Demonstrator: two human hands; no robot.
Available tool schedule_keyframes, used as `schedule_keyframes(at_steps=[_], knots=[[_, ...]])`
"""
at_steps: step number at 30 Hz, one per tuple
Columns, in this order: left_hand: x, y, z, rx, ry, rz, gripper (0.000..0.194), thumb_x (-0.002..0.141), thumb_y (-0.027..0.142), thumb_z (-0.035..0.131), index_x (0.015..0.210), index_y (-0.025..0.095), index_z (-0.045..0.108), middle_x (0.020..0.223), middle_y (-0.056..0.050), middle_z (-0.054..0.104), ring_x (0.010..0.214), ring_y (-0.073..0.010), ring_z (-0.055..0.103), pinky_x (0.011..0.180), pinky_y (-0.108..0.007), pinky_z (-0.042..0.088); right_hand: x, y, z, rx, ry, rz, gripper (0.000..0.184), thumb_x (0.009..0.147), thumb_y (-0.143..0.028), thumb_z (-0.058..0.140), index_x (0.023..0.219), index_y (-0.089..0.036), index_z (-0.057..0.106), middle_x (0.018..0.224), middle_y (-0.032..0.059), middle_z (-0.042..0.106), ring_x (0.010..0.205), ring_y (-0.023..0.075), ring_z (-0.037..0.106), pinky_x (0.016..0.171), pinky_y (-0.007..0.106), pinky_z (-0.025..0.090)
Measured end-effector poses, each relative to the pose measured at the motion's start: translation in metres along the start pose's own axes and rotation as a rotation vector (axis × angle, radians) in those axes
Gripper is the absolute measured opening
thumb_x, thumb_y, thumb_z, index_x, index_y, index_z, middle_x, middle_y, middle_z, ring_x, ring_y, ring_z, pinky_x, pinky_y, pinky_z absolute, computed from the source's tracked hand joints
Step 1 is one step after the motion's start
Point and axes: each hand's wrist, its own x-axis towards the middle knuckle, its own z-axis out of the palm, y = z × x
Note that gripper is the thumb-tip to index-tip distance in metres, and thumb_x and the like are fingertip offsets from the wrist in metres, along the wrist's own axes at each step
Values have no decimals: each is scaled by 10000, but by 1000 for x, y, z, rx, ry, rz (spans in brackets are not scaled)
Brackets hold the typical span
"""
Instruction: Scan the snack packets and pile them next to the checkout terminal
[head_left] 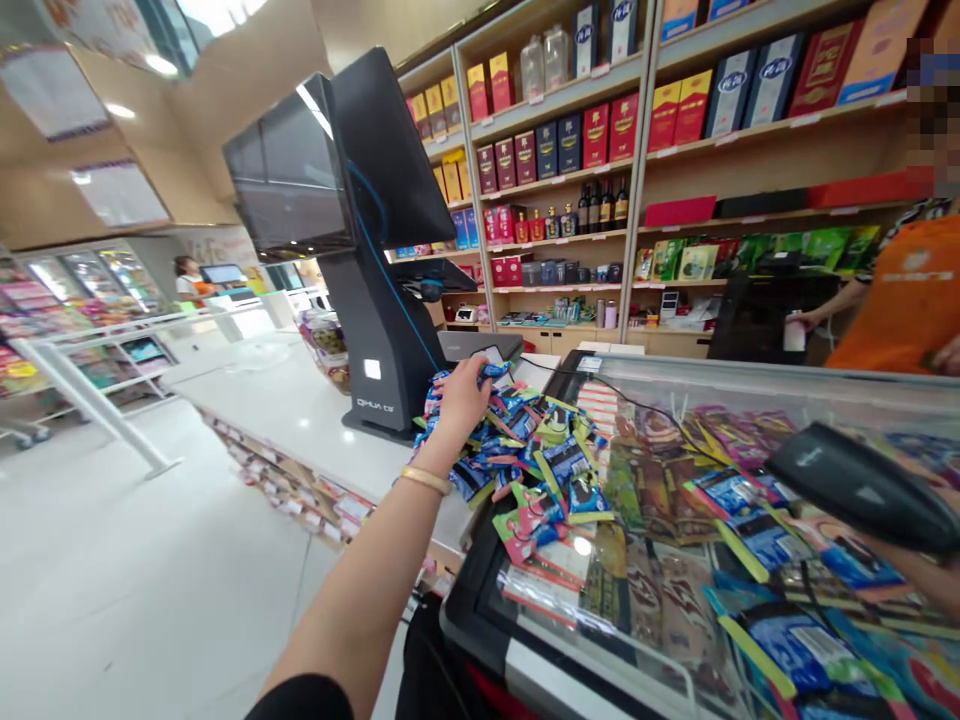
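Observation:
My left hand (pixel 463 400) reaches over a heap of small blue snack packets (pixel 517 420), its fingers curled around a blue packet at the top of the pile. The heap spills from the counter onto the glass lid of a chest freezer (pixel 487 590). At the right edge a black barcode scanner (pixel 862 485) is in my right hand (pixel 919 575), most of which lies outside the view or behind the scanner. Below the scanner, more blue packets (pixel 795 635) with yellow-green edges lie on the glass.
A black checkout terminal (pixel 382 280) stands on the white counter (pixel 300 410). The scanner's cable (pixel 637 400) crosses the freezer. Shelves of boxed goods (pixel 555 145) line the back. A person in an orange apron (pixel 904 290) stands at the right; another is far left.

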Motion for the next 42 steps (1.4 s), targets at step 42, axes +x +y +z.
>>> schedule_keyframes(at_steps=[42], knots=[[-135, 206, 85, -418, -861, 311, 410, 708, 270, 717, 1100, 186, 632, 1021, -86, 726, 932, -273, 698, 863, -387, 544, 28, -37, -42, -361, -5, -25, 298, 753, -442, 630, 922, -212, 714, 786, 86, 748, 781, 269, 671, 802, 383, 447]])
